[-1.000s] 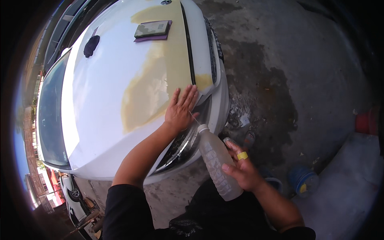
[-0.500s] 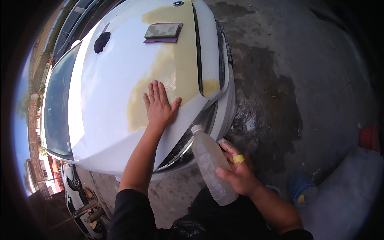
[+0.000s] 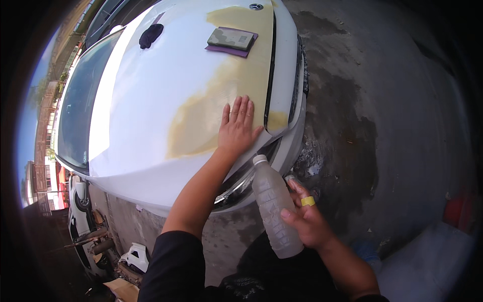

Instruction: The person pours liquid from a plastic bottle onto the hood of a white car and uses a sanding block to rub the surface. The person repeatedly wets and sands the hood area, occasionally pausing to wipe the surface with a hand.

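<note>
My left hand [image 3: 237, 130] lies flat with fingers stretched on the white car hood [image 3: 136, 105], over a sanded yellowish patch [image 3: 198, 118] near the front edge. In my right hand [image 3: 308, 217] is a cloudy plastic bottle [image 3: 275, 206] with a white cap, tilted with its top toward the hood's front corner. Yellow tape wraps one finger of that hand. Farther up the hood, a grey-green sanding block [image 3: 230, 38] rests on a purple sheet of sandpaper [image 3: 232, 51]. A dark crumpled cloth [image 3: 151, 36] lies to its left.
The car's headlight [image 3: 236, 189] is just below my left forearm. Wet concrete floor [image 3: 342, 126] stretches to the right, with a red bucket [image 3: 459, 214] at the far right and a blue container [image 3: 366, 250] near my right arm. Vehicle parts [image 3: 135, 257] stand at lower left.
My left hand has slid right across the yellowish patch, toward the hood's front edge. The view has shifted a little. The bottle stays in my right hand.
</note>
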Demonstrator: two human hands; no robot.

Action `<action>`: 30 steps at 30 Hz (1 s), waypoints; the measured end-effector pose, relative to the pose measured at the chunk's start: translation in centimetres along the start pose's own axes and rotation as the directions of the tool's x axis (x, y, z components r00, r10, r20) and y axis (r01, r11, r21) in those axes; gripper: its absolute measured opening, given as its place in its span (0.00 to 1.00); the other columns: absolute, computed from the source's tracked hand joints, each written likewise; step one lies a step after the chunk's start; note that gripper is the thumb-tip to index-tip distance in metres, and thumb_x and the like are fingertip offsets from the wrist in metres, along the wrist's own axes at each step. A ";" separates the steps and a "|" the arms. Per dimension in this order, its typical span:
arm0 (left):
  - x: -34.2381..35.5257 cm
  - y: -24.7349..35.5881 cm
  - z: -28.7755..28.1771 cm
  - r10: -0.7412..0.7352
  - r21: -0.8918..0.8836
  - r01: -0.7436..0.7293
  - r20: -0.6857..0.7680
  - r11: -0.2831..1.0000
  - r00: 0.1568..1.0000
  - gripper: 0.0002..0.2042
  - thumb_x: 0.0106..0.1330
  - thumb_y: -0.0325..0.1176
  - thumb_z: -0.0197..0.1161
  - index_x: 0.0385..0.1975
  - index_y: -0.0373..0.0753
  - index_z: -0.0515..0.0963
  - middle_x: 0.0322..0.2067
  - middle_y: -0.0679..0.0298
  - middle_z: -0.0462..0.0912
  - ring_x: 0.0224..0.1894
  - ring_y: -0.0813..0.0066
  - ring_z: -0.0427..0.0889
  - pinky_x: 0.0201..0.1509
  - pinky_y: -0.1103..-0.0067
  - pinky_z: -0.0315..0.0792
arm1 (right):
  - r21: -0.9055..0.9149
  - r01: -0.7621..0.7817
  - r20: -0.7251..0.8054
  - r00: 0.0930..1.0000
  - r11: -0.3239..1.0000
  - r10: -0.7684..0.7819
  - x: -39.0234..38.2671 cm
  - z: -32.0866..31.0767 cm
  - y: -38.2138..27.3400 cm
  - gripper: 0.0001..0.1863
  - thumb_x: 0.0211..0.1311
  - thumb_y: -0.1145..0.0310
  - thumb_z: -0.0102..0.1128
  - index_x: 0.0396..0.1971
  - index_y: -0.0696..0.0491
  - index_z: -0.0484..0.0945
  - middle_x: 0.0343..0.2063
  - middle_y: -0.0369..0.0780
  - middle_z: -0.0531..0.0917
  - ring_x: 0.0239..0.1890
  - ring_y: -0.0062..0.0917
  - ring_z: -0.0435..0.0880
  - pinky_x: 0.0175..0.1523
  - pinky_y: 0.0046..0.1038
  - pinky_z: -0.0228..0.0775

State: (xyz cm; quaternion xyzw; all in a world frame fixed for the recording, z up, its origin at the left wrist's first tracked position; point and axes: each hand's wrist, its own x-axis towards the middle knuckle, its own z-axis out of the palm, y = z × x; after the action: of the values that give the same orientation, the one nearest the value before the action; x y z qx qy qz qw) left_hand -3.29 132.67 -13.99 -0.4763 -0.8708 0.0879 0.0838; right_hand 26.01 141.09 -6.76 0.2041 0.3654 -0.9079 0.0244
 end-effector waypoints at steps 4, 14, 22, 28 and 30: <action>-6.1 -7.5 -0.9 -0.446 -0.028 0.448 0.062 0.893 0.893 0.42 0.71 0.60 0.44 0.74 0.35 0.45 0.75 0.53 0.43 0.78 0.58 0.38 0.77 0.60 0.34 | -0.059 -0.038 0.109 0.993 0.998 0.044 1.0 0.3 -1.3 0.43 0.64 0.73 0.60 0.72 0.58 0.43 0.64 0.48 0.63 0.64 0.30 0.67 0.68 0.34 0.59; 1.4 -11.3 -0.9 -0.680 -0.066 0.683 0.064 0.728 0.731 0.45 0.71 0.65 0.37 0.73 0.28 0.44 0.75 0.48 0.40 0.78 0.57 0.34 0.78 0.60 0.29 | -0.169 -0.044 0.059 0.997 0.985 0.055 2.1 -0.3 -5.0 0.45 0.62 0.72 0.63 0.72 0.57 0.43 0.64 0.49 0.64 0.64 0.29 0.68 0.66 0.35 0.63; 9.2 1.9 0.7 -0.177 -0.087 0.177 0.008 0.980 0.984 0.40 0.71 0.60 0.43 0.73 0.35 0.51 0.75 0.54 0.46 0.78 0.60 0.39 0.78 0.60 0.32 | -0.224 0.016 -0.031 0.999 0.974 -0.024 4.6 -0.5 -7.9 0.45 0.62 0.72 0.62 0.73 0.57 0.44 0.65 0.47 0.63 0.65 0.29 0.65 0.70 0.35 0.56; 0.6 -2.3 -1.5 -0.083 -0.204 0.100 0.091 0.974 0.992 0.41 0.66 0.61 0.50 0.72 0.38 0.54 0.75 0.57 0.49 0.78 0.62 0.42 0.78 0.59 0.33 | -0.196 -0.061 0.003 0.998 0.979 0.063 6.7 0.8 -8.8 0.45 0.62 0.73 0.62 0.73 0.59 0.43 0.65 0.47 0.63 0.66 0.29 0.64 0.71 0.34 0.53; -1.1 -5.9 -1.6 -0.247 -0.163 0.258 0.085 0.952 0.965 0.44 0.66 0.62 0.50 0.73 0.37 0.50 0.75 0.56 0.47 0.78 0.60 0.40 0.77 0.58 0.32 | -0.197 -0.061 0.026 0.997 0.979 0.067 7.4 1.1 -8.7 0.45 0.62 0.73 0.63 0.73 0.59 0.44 0.65 0.47 0.63 0.66 0.29 0.63 0.71 0.34 0.52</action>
State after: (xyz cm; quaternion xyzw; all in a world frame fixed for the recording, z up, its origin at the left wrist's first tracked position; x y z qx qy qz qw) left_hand -7.14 128.71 -11.10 -0.3635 -0.9311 0.0158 0.0249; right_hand 17.19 147.48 -3.24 0.1977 0.4458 -0.8694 0.0795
